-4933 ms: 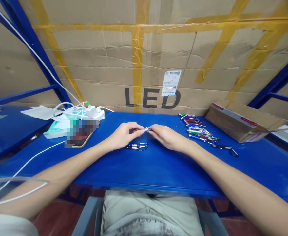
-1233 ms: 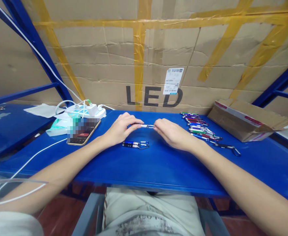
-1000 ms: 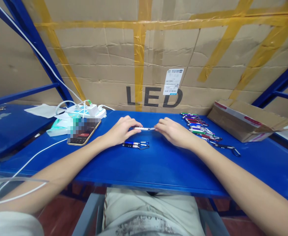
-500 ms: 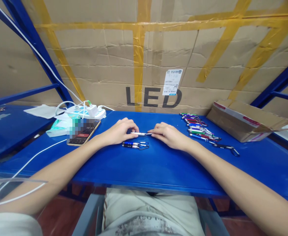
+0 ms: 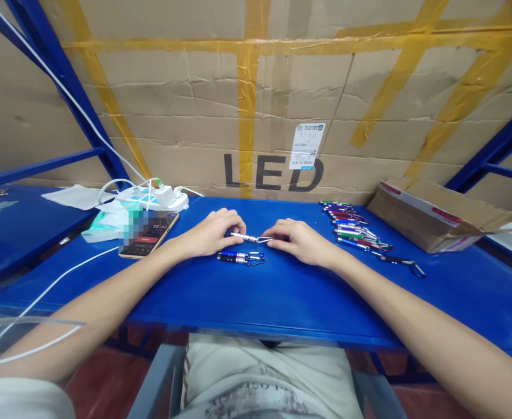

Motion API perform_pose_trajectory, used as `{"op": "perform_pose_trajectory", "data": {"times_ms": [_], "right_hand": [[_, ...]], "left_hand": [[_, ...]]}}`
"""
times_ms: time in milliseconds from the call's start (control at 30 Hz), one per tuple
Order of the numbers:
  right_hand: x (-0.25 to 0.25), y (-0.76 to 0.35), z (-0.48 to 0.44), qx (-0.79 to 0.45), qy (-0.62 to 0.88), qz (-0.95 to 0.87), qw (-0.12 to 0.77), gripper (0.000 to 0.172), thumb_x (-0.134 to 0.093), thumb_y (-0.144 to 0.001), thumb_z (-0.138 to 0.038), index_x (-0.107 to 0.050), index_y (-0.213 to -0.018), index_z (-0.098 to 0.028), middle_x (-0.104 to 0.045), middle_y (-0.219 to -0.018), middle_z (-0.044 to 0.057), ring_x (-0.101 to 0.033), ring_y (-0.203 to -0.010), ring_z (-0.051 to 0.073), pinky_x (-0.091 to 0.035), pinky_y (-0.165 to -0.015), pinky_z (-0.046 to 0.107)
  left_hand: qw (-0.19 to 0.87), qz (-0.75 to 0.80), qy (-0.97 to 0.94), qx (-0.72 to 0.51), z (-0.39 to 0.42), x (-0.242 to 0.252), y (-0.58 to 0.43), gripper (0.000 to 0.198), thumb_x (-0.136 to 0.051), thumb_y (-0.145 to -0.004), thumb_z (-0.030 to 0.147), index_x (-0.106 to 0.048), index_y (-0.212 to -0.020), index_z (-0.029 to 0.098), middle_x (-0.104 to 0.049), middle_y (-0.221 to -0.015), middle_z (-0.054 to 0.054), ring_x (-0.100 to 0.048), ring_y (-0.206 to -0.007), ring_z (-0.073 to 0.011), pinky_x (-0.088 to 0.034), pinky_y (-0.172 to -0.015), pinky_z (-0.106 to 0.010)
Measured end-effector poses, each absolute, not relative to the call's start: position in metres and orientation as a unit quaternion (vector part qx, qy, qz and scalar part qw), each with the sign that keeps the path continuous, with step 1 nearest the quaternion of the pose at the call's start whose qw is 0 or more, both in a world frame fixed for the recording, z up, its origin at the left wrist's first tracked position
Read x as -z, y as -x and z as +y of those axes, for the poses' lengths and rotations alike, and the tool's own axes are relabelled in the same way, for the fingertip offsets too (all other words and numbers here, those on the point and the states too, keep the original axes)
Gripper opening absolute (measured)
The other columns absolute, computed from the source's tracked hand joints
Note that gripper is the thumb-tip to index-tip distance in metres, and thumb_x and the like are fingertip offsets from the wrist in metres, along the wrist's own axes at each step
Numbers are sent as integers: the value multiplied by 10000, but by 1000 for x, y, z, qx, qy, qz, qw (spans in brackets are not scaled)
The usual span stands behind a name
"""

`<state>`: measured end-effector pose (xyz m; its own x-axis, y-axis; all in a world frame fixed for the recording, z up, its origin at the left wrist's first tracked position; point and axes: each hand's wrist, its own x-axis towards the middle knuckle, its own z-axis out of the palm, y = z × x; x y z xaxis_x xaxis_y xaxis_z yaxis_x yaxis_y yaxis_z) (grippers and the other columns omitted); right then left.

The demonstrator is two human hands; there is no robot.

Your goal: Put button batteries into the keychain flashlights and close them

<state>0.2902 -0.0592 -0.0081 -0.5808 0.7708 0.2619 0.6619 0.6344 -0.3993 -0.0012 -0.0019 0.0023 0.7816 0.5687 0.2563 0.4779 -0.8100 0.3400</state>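
Note:
My left hand [image 5: 212, 233] and my right hand [image 5: 297, 240] meet at the middle of the blue table [image 5: 282, 291], low over its top. Between their pinched fingertips they hold a small silver keychain flashlight [image 5: 250, 237], lying level, the left on its body and the right at the clip end. Just in front of it a dark blue keychain flashlight [image 5: 240, 257] with a silver clip lies on the table. A row of several coloured keychain flashlights [image 5: 354, 228] lies to the right of my right hand.
A phone [image 5: 148, 233] lies left of my left hand, beside a white power strip [image 5: 153, 199] with cables and a teal packet [image 5: 101, 224]. An open cardboard box [image 5: 434, 212] stands at the right. A large taped carton marked LED [image 5: 273, 116] walls the back.
Both hands have sunk a little toward the table with the silver flashlight, which now shows more length between the fingertips. The dark blue flashlight has not moved.

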Motion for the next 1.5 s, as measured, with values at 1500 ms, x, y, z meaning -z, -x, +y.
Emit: {"op": "perform_pose_trajectory", "data": {"times_ms": [1500], "right_hand": [[13, -254, -80, -89, 363, -909, 186, 292, -580, -1116, -463, -671, -1283, -243, -715, -1270, 113, -598, -1126, 291, -467, -981, 440]], "left_hand": [[273, 306, -912, -18, -14, -36, 18, 568, -957, -673, 547, -746, -1111, 252, -728, -1001, -7, -654, -845, -202, -485, -720, -279]]}}
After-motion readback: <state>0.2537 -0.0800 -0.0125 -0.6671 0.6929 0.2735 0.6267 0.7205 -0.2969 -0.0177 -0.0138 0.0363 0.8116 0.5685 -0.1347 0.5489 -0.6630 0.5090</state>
